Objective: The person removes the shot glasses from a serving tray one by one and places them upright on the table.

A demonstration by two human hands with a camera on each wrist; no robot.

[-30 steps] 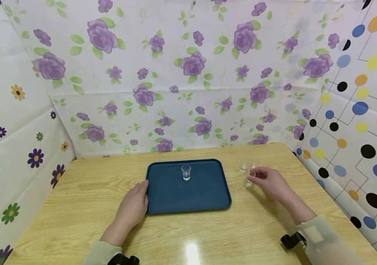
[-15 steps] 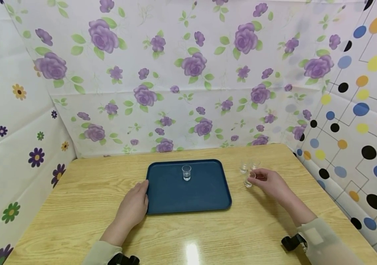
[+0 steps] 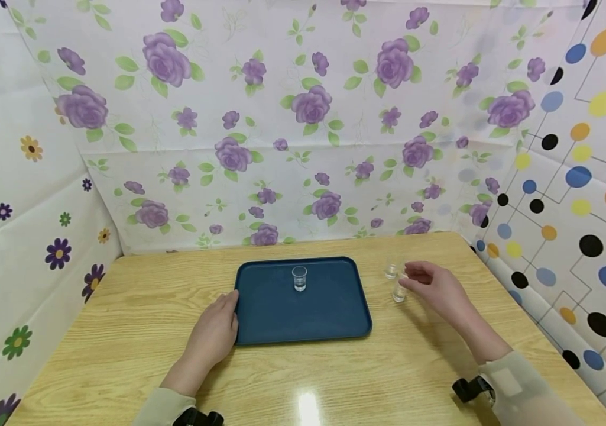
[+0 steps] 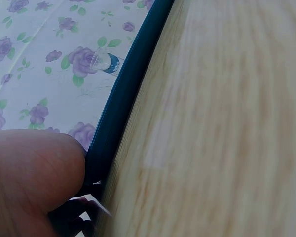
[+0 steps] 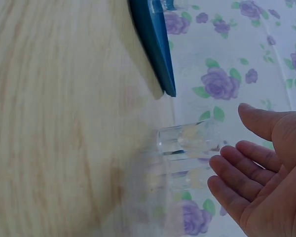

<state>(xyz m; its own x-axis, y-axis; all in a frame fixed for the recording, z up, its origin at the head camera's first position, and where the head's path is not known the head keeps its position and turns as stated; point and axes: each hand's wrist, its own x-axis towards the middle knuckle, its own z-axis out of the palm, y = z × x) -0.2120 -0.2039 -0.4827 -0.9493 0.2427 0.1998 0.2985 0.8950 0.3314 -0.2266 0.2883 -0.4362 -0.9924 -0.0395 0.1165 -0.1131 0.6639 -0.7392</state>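
Note:
My left hand [image 3: 213,328] holds the left rim of a dark blue tray [image 3: 329,313], its thumb [image 4: 39,163] against the edge in the left wrist view. A clear shot glass [image 3: 300,278] stands upright on the tray, towards its back. Right of the tray, my right hand [image 3: 437,290] hovers beside another shot glass [image 3: 399,291] standing on the table. In the right wrist view its fingers are spread from the thumb, with nothing between them, and the shot glass [image 5: 185,139] is just beyond the fingertips. A further shot glass [image 3: 391,272] stands slightly behind.
The light wooden table [image 3: 303,373] reaches back to a wall covering with purple flowers [image 3: 310,105]. A dotted sheet [image 3: 579,177] closes off the right side and a flowered sheet [image 3: 31,213] the left. Black cameras [image 3: 470,389] sit on the wrists.
My right hand has come away from the near shot glass, lifting slightly with its fingers opening. That glass stays on the table. The left hand and tray have not moved.

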